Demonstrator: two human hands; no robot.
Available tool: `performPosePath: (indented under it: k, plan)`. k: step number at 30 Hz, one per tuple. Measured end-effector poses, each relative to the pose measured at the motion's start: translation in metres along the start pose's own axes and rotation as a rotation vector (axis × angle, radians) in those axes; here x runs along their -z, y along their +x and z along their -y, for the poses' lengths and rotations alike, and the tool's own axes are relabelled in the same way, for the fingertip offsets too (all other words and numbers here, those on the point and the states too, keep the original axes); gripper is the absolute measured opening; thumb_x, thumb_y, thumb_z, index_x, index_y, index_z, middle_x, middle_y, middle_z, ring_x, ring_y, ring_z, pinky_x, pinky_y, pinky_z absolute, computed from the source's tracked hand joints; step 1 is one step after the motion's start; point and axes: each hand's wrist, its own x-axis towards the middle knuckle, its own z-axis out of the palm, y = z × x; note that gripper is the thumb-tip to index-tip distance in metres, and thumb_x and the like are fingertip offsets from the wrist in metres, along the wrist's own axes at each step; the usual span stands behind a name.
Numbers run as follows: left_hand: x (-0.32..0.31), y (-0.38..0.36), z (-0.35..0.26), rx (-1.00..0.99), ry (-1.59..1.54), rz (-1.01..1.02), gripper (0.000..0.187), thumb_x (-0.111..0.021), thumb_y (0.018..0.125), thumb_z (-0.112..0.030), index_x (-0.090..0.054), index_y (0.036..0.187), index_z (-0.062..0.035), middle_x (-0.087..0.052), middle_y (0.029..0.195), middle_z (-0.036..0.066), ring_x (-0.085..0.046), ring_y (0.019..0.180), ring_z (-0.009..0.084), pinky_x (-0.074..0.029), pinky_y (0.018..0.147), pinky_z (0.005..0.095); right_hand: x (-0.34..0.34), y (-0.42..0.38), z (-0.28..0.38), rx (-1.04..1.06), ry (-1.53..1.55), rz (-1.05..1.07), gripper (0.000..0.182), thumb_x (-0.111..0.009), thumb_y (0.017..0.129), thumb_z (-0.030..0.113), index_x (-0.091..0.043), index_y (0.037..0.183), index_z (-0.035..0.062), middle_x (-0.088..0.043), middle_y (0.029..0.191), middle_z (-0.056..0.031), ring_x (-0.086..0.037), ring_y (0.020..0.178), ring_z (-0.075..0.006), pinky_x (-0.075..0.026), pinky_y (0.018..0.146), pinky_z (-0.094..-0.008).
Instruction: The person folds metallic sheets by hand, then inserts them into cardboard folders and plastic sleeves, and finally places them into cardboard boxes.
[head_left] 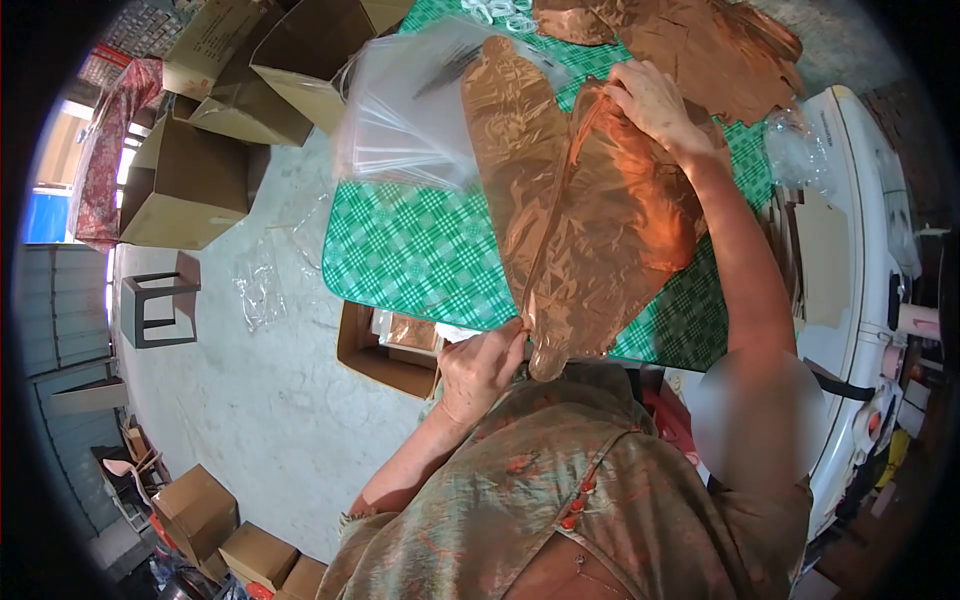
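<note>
A flat, shiny copper-coloured foil balloon (590, 240), apparently uninflated, lies wrinkled and partly folded across the table, with a long seam running down it. My left hand (480, 368) pinches its lower edge at the table's near side. At the far end, the fingers of my right hand (655, 108) are closed on its upper edge. Beside the balloon on the left lies a fanned stack of clear plastic bags (400, 130). More copper-coloured foil (710, 55) is heaped at the far right of the table.
A green checked cloth (410, 250) covers the table. Below its left edge stands an open carton (360, 355) with packets inside. Several cardboard boxes (190, 180) and a grey stool (150, 310) are on the floor. A white appliance (850, 200) stands close on the right.
</note>
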Motion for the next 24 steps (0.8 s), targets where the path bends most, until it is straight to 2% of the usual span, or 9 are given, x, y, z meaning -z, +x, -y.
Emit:
performPosePath:
  k: [6, 9, 10, 13, 16, 19, 23, 24]
  plan:
    - [0.0, 0.003, 0.0, -0.024, -0.018, -0.026, 0.02, -0.081, 0.087, -0.006, -0.073, 0.105, -0.0036, -0.068, 0.066, 0.005, -0.061, 0.05, 0.0141, -0.048, 0.048, 0.0294, -0.004, -0.001, 0.002, 0.002, -0.034, -0.029, 0.022, -0.059, 0.099, 0.031, -0.063, 0.106, 0.0106, -0.064, 0.109, -0.008, -0.057, 0.113, -0.0332, -0.045, 0.094, -0.0495]
    - [0.001, 0.002, -0.001, -0.02, -0.006, -0.02, 0.02, -0.08, 0.088, -0.007, -0.073, 0.106, -0.0046, -0.066, 0.063, 0.005, -0.062, 0.05, 0.0158, -0.048, 0.049, 0.0308, -0.007, -0.004, 0.002, -0.017, -0.018, -0.047, 0.023, -0.058, 0.099, 0.031, -0.061, 0.111, 0.0114, -0.063, 0.115, -0.0079, -0.055, 0.116, -0.034, -0.043, 0.096, -0.0509]
    - [0.0, 0.002, -0.001, -0.018, -0.007, -0.026, 0.021, -0.08, 0.088, -0.009, -0.072, 0.107, -0.0055, -0.065, 0.062, 0.005, -0.063, 0.05, 0.0177, -0.049, 0.049, 0.0321, -0.009, -0.003, 0.002, -0.04, -0.029, -0.043, 0.029, -0.06, 0.099, 0.031, -0.061, 0.121, 0.013, -0.062, 0.123, -0.0082, -0.053, 0.121, -0.0335, -0.042, 0.099, -0.0511]
    - [-0.002, 0.001, 0.0, -0.006, -0.005, -0.032, 0.02, -0.079, 0.089, -0.011, -0.072, 0.107, -0.0067, -0.064, 0.06, 0.005, -0.064, 0.05, 0.0192, -0.049, 0.05, 0.0333, -0.008, -0.014, 0.007, 0.014, -0.019, -0.199, 0.037, -0.063, 0.098, 0.031, -0.06, 0.13, 0.0137, -0.062, 0.127, -0.0082, -0.052, 0.126, -0.0321, -0.041, 0.102, -0.0493]
    - [-0.002, 0.001, 0.0, -0.008, -0.003, -0.033, 0.019, -0.079, 0.089, -0.012, -0.072, 0.106, -0.0069, -0.064, 0.06, 0.004, -0.064, 0.05, 0.0191, -0.049, 0.05, 0.0332, 0.004, -0.036, 0.021, 0.074, -0.035, -0.212, 0.043, -0.065, 0.097, 0.031, -0.06, 0.135, 0.0133, -0.06, 0.134, -0.0094, -0.051, 0.132, -0.0315, -0.041, 0.105, -0.0491]
    - [-0.002, 0.001, 0.0, -0.013, -0.006, -0.037, 0.02, -0.08, 0.089, -0.012, -0.072, 0.106, -0.0069, -0.064, 0.061, 0.004, -0.064, 0.05, 0.0192, -0.048, 0.05, 0.0333, 0.013, -0.073, 0.047, 0.179, -0.006, -0.245, 0.044, -0.069, 0.095, 0.03, -0.061, 0.134, 0.0118, -0.058, 0.14, -0.0112, -0.05, 0.135, -0.0318, -0.042, 0.106, -0.0501]
    - [-0.002, 0.001, 0.0, -0.028, -0.011, -0.044, 0.022, -0.08, 0.088, -0.011, -0.071, 0.107, -0.007, -0.065, 0.061, 0.005, -0.064, 0.05, 0.0195, -0.048, 0.05, 0.0335, 0.024, -0.117, 0.085, 0.206, -0.023, -0.098, 0.049, -0.071, 0.093, 0.028, -0.06, 0.138, 0.0112, -0.051, 0.149, -0.0142, -0.047, 0.139, -0.0353, -0.043, 0.107, -0.0508]
    - [-0.003, 0.002, 0.0, -0.04, -0.013, -0.052, 0.022, -0.081, 0.088, -0.011, -0.071, 0.108, -0.0071, -0.065, 0.061, 0.005, -0.064, 0.05, 0.0195, -0.048, 0.05, 0.0336, 0.031, -0.122, 0.095, 0.168, 0.057, 0.055, 0.053, -0.067, 0.096, 0.031, -0.057, 0.144, 0.0121, -0.044, 0.155, -0.0146, -0.041, 0.142, -0.0369, -0.039, 0.111, -0.0542]
